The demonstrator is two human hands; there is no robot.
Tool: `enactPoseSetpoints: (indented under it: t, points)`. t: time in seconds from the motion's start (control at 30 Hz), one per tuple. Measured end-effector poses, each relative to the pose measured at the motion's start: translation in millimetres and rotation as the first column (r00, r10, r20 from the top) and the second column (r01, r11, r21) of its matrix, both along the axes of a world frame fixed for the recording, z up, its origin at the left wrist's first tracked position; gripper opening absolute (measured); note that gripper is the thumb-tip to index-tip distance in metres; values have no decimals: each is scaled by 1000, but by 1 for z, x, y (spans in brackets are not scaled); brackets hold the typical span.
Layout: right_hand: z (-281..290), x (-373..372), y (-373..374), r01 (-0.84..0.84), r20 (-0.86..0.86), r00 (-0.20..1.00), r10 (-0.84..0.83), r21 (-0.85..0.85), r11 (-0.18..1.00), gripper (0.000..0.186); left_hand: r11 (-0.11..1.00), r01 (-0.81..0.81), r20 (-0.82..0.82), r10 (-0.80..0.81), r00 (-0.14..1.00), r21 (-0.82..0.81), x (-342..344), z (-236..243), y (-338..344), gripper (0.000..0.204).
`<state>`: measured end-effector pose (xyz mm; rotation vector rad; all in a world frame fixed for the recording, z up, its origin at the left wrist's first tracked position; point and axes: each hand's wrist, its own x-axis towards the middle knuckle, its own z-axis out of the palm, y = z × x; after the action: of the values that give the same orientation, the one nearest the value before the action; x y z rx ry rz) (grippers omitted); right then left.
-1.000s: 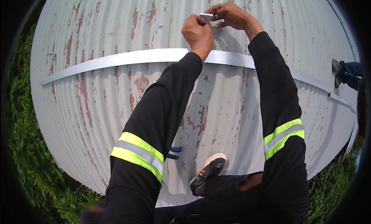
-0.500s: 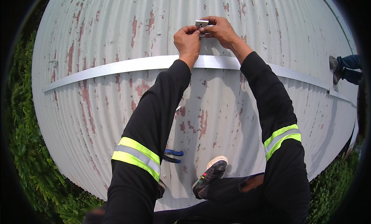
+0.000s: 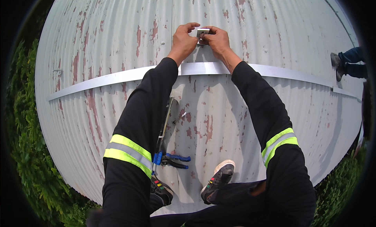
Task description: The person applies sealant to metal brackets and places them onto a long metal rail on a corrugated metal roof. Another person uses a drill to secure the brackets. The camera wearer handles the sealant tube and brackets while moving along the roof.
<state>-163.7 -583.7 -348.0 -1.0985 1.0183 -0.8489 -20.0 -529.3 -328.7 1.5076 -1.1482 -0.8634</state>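
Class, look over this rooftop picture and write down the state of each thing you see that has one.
Bracket: held in the right hand
Left hand: beside the bracket, index finger raised; thumb contact unclear
Metal strip: lying across the roof
Roof: ribbed, paint peeling
Blue-handled tool: lying down, partly hidden by the left sleeve
Right shoe: planted on the roof

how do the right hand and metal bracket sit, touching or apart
Touching: the head view shows the right hand gripping the metal bracket from the right.
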Motion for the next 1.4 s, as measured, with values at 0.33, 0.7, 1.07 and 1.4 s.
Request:
enactPoseSetpoints:
  t: [0.33,0.7,1.07,1.4]
  points:
    - [-21,7,9,80,129,988,-80,-1,997,32,912,282,-432,-134,892,298,36,1,-51,14]
    - [-53,4,12,198,65,980,-189,-187,962,36,785,377,-89,-385,918,492,37,-11,-109,15]
    - [-18,25,38,339,-28,929,-369,-335,879,48,921,387,-726,-288,624,-33,64,-44,-74,18]
    - [-8,27,42,424,-27,896,-443,-249,871,14,892,422,-859,-338,385,-162,95,-11,-17,27]
